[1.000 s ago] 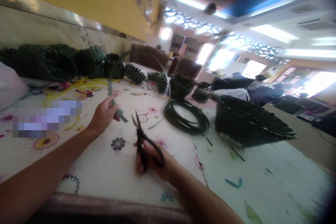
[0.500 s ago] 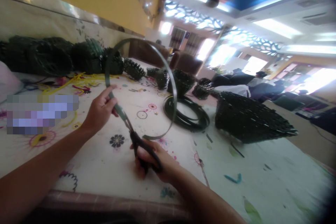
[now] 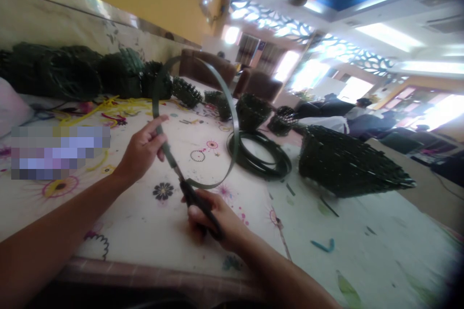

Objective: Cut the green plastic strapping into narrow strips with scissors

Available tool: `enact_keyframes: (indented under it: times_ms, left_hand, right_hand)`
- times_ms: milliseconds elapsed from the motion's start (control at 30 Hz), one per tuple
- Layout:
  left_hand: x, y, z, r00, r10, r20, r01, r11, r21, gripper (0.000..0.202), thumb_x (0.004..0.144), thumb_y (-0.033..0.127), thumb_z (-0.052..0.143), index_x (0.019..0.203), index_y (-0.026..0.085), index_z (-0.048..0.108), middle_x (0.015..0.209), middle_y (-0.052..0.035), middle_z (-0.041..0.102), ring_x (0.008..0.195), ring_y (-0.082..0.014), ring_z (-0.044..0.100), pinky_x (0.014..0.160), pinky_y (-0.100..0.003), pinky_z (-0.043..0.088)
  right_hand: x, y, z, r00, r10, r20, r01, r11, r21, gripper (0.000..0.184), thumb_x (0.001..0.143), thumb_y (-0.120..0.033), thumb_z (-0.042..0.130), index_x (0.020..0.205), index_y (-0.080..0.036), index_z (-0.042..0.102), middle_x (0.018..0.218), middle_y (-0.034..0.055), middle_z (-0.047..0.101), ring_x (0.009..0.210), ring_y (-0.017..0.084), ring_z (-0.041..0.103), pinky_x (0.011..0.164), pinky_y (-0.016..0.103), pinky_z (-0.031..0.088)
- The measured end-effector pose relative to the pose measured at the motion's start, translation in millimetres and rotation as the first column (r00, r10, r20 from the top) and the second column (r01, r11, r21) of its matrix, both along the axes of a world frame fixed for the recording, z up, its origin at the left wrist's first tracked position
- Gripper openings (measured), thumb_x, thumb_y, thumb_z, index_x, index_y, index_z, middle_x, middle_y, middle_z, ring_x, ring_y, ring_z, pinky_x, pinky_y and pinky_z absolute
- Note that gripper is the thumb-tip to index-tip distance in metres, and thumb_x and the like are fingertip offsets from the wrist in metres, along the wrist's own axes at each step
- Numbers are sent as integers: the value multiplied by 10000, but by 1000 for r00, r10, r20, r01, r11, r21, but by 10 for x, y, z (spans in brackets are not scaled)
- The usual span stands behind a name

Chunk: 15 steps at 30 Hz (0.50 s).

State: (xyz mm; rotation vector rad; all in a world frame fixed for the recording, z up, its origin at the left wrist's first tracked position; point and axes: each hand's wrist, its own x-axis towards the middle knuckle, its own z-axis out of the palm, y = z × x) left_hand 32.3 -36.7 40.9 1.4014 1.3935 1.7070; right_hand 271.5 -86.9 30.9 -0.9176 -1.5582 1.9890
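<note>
Above a flower-patterned bench (image 3: 145, 231), we see a green strip (image 3: 235, 116) bent into a tall loop between a worker's two hands. The left hand (image 3: 139, 152) has its grip clamped on the strip, thumb and forefinger pinching it a little above its lower end; the right hand (image 3: 213, 212) has its grip closed around the handles of black scissors (image 3: 197, 203), whose blades meet that lower end. A second ago, we saw the blades spread and well apart from the strip; half a second ago they had reached it, with the handles wider open than they look now. The loop's other end, then to the right of the blades, now shows right beside the scissors' pivot. We cannot tell whether the strip is cut through. Unmoved on the bench are the dark coil (image 3: 266, 171), just right of the loop, and the large basket (image 3: 340, 164) lying beyond it. Smaller baskets (image 3: 252, 111) line the back, near a tangle of yellow strands (image 3: 108, 106), and a bent teal scrap (image 3: 322, 245) lies at right.
</note>
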Motion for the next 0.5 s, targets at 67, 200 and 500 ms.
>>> enact_keyframes:
  times_ms: [67,200,500]
  left_hand:
    - [15,-5,-3,1000,17,-9,-17,1000,5,567,920,225,623,1483,203,562,657,48,544,446,-72,507,457,-202,443]
    - [35,-14,-5,999,27,-18,-27,999,19,577,918,246,623,1490,212,556,643,49,549,453,-73,503,466,-201,453]
    - [36,-17,-17,1000,11,27,-12,999,47,584,908,245,631,1487,211,561,633,40,572,432,-77,489,438,-205,449]
  right_hand:
    - [8,0,-7,1000,8,-4,-8,1000,1,709,652,-692,837,1050,-149,613,596,-60,565,460,85,500,429,218,441]
    - [19,2,-18,1000,16,-11,-16,1000,8,697,664,-683,838,1056,-151,613,601,-60,566,461,83,503,431,213,436]
    - [14,-7,-12,1000,6,-17,-6,1000,-2,712,657,-688,841,1061,-147,614,602,-62,564,460,79,501,426,209,445]
